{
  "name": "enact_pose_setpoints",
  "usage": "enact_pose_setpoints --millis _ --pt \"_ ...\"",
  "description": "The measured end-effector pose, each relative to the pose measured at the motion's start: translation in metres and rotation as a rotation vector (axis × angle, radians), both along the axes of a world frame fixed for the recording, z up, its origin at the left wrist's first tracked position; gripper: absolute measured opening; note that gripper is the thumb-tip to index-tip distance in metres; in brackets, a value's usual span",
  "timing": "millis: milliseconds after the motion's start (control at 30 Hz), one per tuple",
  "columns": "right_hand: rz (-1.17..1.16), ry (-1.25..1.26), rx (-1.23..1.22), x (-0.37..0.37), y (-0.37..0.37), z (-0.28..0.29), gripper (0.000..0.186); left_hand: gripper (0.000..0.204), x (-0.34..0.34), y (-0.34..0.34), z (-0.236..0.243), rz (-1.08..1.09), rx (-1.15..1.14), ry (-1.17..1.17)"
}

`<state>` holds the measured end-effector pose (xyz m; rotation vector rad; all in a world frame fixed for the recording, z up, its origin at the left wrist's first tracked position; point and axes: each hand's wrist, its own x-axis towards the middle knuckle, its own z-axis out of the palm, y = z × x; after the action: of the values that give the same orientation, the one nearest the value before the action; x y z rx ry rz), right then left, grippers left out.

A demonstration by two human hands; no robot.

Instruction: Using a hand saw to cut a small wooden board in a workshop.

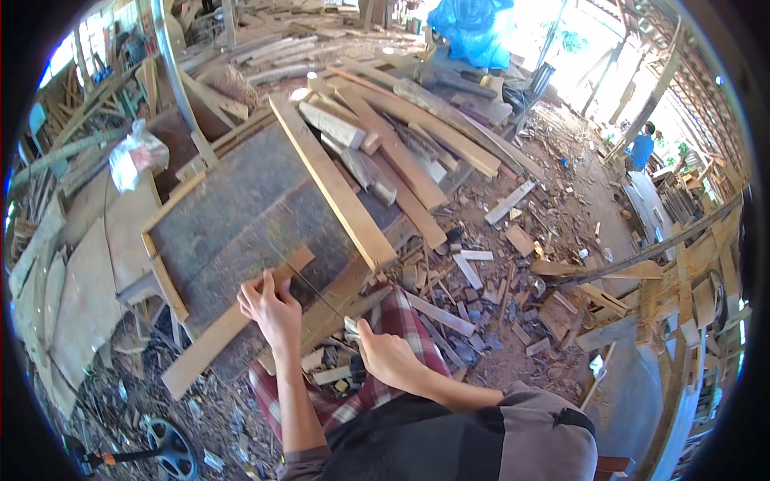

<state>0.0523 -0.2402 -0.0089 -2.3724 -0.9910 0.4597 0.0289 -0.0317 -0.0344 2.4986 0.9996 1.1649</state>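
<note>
A flat wooden board point(204, 349) lies slantwise across a dark, wood-framed work surface point(241, 196), its near left end sticking out past the edge. My left hand point(273, 309) rests on the board with fingers bent over it, pressing it down. In my right hand point(389, 357), the fingers are wrapped round the pale handle of what looks like a handsaw point(351, 325), seen edge-on. Its thin dark blade runs up and left across the board, near the far right end. How deep the blade sits cannot be made out.
A long light plank point(333, 180) lies along the surface's right edge, beside piled timber point(409, 160). Wood scraps point(489, 305) litter the ground to the right. A white plastic bag point(139, 156) is at the left; a black wheel point(172, 450) lies lower left. Farther off, a person in blue point(642, 148).
</note>
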Motion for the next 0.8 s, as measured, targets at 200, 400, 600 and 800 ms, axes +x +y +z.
enact_pose_setpoints --millis 200,400,600,800 --pt "0.036 0.011 0.007 0.017 0.021 0.018 0.024 0.034 0.005 0.004 0.007 0.056 -0.040 -0.002" --pt "0.042 -0.094 0.059 0.043 0.074 0.017 0.021 0.030 0.014 0.005 0.011 0.034 -0.044 0.007" --pt "0.070 0.003 0.034 0.025 0.027 0.018 0.026 0.031 0.005 0.004 0.014 0.014 -0.069 -0.002" --pt "0.000 0.007 0.010 0.018 -0.008 0.013 0.026 0.032 0.013 -0.001 0.013 -0.007 -0.099 -0.036"
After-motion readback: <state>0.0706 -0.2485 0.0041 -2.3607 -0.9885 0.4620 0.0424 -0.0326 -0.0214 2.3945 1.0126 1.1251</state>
